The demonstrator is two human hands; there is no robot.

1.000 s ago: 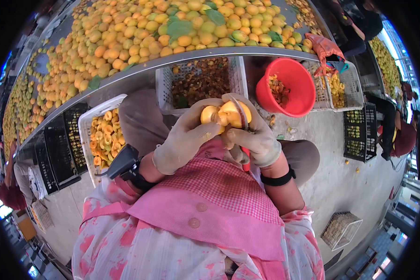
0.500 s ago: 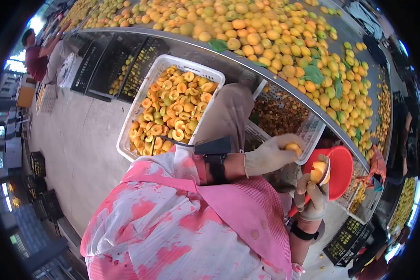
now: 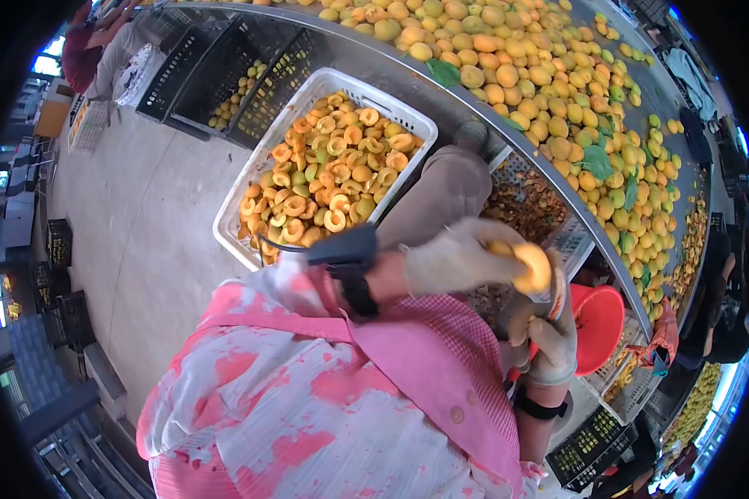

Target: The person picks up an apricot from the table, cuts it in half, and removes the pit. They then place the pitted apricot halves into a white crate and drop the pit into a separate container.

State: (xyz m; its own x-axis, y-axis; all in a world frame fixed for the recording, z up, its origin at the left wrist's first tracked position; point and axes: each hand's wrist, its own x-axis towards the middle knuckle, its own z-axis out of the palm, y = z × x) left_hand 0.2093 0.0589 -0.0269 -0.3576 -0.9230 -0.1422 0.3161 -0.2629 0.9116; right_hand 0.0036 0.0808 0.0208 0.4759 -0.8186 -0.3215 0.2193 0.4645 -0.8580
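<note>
My left hand (image 3: pixel 466 256), in a pale glove, is closed around apricot pieces. A yellow-orange apricot piece (image 3: pixel 533 268) shows at its fingertips, against my right hand. My right hand (image 3: pixel 553 343), also gloved, is closed on a thin curved tool (image 3: pixel 560 298) beside that fruit; its fingers partly hide the tool. Just behind my right hand is a red bowl (image 3: pixel 601 324). A white crate (image 3: pixel 429 131) of halved apricots (image 3: pixel 329 179) stands left of my knee.
Whole apricots and leaves cover a metal-edged table (image 3: pixel 366 40) ahead. Below it, a crate holds brown scraps (image 3: pixel 528 204). Black crates (image 3: pixel 193 79) stand at the upper left, near a seated person (image 3: pixel 112 50). Another black crate (image 3: pixel 587 449) is at the lower right.
My left hand has moved right, bringing its fruit up to my right hand. The apricot seen in my right hand no longer shows separately. The view has shifted, with the crates now farther right.
</note>
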